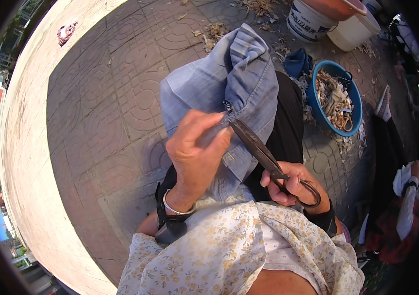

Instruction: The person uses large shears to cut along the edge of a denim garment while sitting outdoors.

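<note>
A pair of light blue jeans [190, 83] lies across my lap, bunched at its far end. My right hand [288, 183] grips dark, worn scissors [257, 146] by the handles. Their blades look nearly closed and point up and left over the denim. Close to the blade tips is my left hand [195, 147], its thumb and index finger drawn together over the cloth in a pinch. Whatever lies between those fingertips is too small to make out. Just beyond them, a short dark strip [227, 105] shows along the edge of a fold.
A blue basin [358, 101] of cloth scraps stands on the paving to the right, with a dark blue cloth [298, 62] beside it. Farther back are a white bucket [304, 22] and a pale tub [354, 32]. Scraps litter the ground. Another person's hand [416, 169] shows at far right.
</note>
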Demonstrator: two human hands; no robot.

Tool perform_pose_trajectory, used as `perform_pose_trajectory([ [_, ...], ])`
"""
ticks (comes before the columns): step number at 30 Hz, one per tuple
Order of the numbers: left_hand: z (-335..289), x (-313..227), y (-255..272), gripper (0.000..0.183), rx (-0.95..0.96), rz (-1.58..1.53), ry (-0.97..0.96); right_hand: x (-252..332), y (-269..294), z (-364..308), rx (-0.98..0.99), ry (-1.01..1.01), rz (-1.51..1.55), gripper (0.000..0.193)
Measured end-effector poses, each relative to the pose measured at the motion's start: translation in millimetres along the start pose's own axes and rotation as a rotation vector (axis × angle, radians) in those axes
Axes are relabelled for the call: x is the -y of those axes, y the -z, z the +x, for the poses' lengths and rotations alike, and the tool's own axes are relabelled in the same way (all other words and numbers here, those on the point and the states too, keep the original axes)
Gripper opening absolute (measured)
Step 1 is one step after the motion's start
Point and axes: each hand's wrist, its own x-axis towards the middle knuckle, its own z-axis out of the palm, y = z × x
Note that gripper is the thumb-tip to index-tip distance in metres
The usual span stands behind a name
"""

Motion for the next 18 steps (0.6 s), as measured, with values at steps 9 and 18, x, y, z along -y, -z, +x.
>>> perform_pose_trajectory([
  [9, 1.9, -1.9, 0.7, 0.022, 0.0, 0.017, 0.003, 4.8, -4.9, 0.9, -0.002, 0.017, -0.035, 0.055],
  [18, 2.2, -1.3, -0.1, 0.022, -0.01, 0.027, 0.013, 3.2, -1.9, -1.0, -0.013, -0.02, -0.004, 0.054],
])
